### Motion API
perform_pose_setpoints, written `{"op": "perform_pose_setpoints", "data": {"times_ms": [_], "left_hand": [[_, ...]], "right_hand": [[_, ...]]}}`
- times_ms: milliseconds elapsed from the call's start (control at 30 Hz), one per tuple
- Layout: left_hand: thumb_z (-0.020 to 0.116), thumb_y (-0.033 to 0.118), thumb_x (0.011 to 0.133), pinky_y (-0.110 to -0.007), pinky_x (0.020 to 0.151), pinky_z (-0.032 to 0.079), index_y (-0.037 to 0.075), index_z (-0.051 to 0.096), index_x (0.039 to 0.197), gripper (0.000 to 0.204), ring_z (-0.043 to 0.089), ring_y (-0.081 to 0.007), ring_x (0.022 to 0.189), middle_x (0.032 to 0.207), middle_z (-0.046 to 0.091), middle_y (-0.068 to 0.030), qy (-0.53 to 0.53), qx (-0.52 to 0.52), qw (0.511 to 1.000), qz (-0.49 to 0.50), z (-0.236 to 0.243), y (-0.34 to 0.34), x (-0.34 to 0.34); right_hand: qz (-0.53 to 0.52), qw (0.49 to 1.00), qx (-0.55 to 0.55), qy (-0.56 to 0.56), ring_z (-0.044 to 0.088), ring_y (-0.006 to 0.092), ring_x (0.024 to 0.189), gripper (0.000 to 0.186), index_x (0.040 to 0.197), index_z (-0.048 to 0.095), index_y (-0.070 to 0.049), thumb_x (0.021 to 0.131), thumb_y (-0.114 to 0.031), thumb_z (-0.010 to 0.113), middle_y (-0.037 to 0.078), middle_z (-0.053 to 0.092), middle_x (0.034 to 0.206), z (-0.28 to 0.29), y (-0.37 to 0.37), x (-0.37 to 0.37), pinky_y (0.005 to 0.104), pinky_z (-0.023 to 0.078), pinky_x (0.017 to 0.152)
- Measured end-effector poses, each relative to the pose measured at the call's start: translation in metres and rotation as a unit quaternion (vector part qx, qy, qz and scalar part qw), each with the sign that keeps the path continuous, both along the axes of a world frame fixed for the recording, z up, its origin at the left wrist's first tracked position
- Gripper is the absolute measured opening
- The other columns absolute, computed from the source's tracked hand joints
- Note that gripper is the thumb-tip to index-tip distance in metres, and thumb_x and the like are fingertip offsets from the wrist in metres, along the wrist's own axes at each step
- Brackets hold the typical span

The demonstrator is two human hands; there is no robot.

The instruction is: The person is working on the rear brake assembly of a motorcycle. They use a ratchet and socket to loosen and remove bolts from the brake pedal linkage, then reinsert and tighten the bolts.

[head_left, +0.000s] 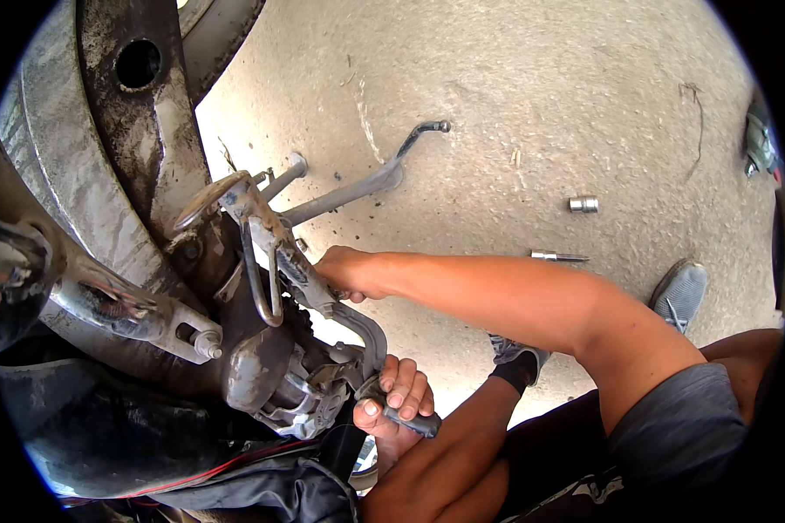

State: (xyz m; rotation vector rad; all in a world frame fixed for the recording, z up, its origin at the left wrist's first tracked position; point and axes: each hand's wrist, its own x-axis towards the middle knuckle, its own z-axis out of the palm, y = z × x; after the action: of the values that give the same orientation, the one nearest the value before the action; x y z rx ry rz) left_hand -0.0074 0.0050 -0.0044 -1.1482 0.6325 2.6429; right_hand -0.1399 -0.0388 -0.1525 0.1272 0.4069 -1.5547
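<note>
left hand (403,389) curled around a black rubber-tipped peg (421,424), at the motorcycle (262,375)'s near right, right hand (347,268) farther off beside a metal bracket (279,244), its grip hidden

Rough tan ground (497,87) carries a silver socket (583,205) on its side, a slim bit (560,256) near it, small pale scraps (516,159) and a grey shoe (682,292).
</note>
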Motion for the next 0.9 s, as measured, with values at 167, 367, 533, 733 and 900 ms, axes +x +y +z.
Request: {"op": "perform_pose_setpoints", "data": {"times_ms": [167,367,533,733,900], "left_hand": [[0.066,0.018,0.076,-0.034,0.071,0.052,0.010,0.047,0.089,0.025,0.054,-0.0151,0.069,0.078,0.049,0.0000,0.009,-0.003,1.000,0.000,0.001,0.004,-0.001],[0.066,0.018,0.076,-0.034,0.071,0.051,0.009,0.048,0.091,0.025,0.054,-0.0144,0.069,0.079,0.050,-0.0003,0.020,-0.016,1.000,0.007,0.000,-0.001,0.001],[0.065,0.016,0.080,-0.031,0.070,0.051,0.006,0.050,0.094,0.023,0.055,-0.0137,0.072,0.084,0.054,-0.0034,0.041,-0.008,0.999,-0.008,-0.003,0.001,-0.002],[0.065,0.014,0.080,-0.032,0.072,0.050,0.006,0.050,0.094,0.023,0.054,-0.0141,0.070,0.083,0.053,-0.0037,0.044,0.004,0.999,0.003,-0.002,0.000,-0.001],[0.066,0.017,0.079,-0.033,0.072,0.050,0.007,0.049,0.092,0.023,0.055,-0.0140,0.071,0.081,0.051,-0.0016,0.040,0.001,0.999,0.002,-0.003,0.002,0.000]], "right_hand": [[0.063,0.940,0.066,0.328,0.055,0.0290,0.058,0.015,0.070,0.058,0.007,0.076,-0.006,0.053,0.018,0.058,0.066,-0.011,0.043,-0.004,0.0407,0.040,0.050],[0.146,0.709,0.022,0.690,0.065,0.0389,0.084,0.021,0.086,0.066,0.006,0.068,-0.003,0.061,0.023,0.066,0.086,0.001,0.155,-0.061,0.0452,0.051,0.067],[0.337,0.484,0.076,0.804,0.067,0.0315,0.087,0.017,0.087,0.070,-0.002,0.071,-0.004,0.064,0.015,0.069,0.087,-0.003,0.218,-0.090,0.0413,0.054,0.067],[0.335,0.473,0.096,0.809,0.068,0.0286,0.086,0.012,0.084,0.071,-0.005,0.074,-0.008,0.066,0.013,0.069,0.087,-0.010,0.248,-0.072,0.0386,0.055,0.068],[0.279,0.469,0.070,0.835,0.069,0.0251,0.083,0.010,0.082,0.072,-0.009,0.076,-0.013,0.065,0.009,0.070,0.086,-0.010,0.242,-0.018,0.0377,0.055,0.065]]}}
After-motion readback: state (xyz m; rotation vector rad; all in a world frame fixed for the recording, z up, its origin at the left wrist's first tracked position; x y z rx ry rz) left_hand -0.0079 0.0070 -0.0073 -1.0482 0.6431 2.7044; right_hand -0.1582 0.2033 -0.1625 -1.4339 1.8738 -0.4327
